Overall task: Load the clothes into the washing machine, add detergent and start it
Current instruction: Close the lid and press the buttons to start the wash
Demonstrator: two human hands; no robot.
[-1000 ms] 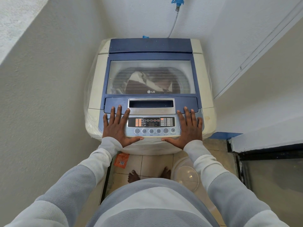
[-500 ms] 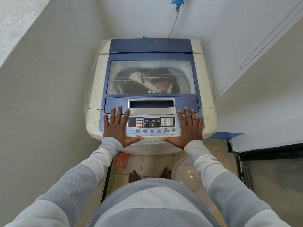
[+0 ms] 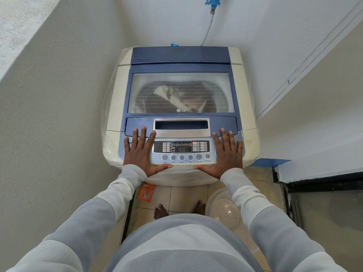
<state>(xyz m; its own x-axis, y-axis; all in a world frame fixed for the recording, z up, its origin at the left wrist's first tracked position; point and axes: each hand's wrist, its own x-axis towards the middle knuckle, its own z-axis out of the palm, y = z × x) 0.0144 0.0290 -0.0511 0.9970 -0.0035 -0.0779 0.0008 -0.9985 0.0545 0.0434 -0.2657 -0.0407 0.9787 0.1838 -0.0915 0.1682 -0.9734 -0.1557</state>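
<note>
A cream and blue top-loading washing machine [image 3: 115, 99] stands against the back wall with its lid [image 3: 180, 67] down. Through the lid's window I see dark and white clothes [image 3: 172, 97] in the drum. The control panel [image 3: 181, 152] at the front has a lit display and a row of round buttons. My left hand [image 3: 138, 152] lies flat, fingers spread, on the panel's left end. My right hand [image 3: 225, 153] lies flat on the right end. Neither hand holds anything.
Walls close in on the left and right of the machine. On the tiled floor lie an orange sachet [image 3: 146, 192] and a clear plastic bowl [image 3: 223, 210] next to my bare feet. A hose [image 3: 208, 28] runs up to a blue tap [image 3: 213, 1].
The clothes behind the window have shifted round in the drum and the display readout has changed. My hands have stayed flat on the panel.
</note>
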